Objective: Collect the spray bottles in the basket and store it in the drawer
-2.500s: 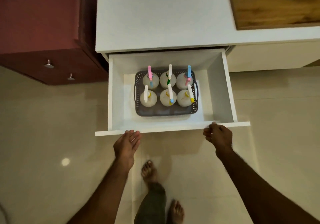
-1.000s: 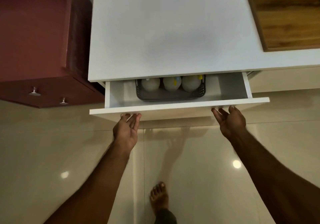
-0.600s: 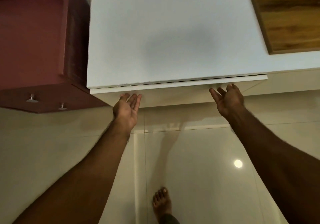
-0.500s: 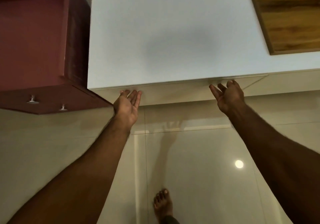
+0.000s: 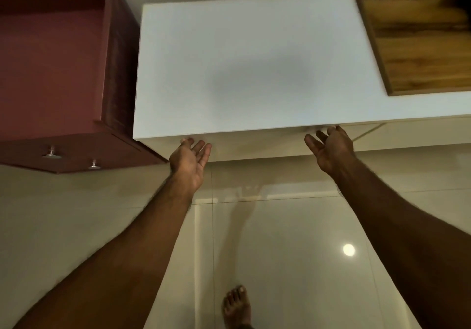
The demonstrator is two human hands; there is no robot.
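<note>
The white drawer (image 5: pixel 257 146) is pushed in flush under the white cabinet top (image 5: pixel 244 63). The basket and the spray bottles are hidden inside it. My left hand (image 5: pixel 190 161) is flat against the left part of the drawer front, fingers straight and slightly apart. My right hand (image 5: pixel 331 149) rests with spread fingers on the right part of the front, near its top edge. Neither hand holds anything.
A dark red cabinet (image 5: pixel 58 73) with two metal knobs (image 5: pixel 52 154) stands to the left of the white unit. A wooden board (image 5: pixel 418 35) lies on the top at the right. Glossy beige floor tiles and my bare foot (image 5: pixel 237 305) are below.
The drawer with the basket of bottles slid from fully out to shut, pushed by both hands. The hands stay on its front, and my view has tilted up slightly.
</note>
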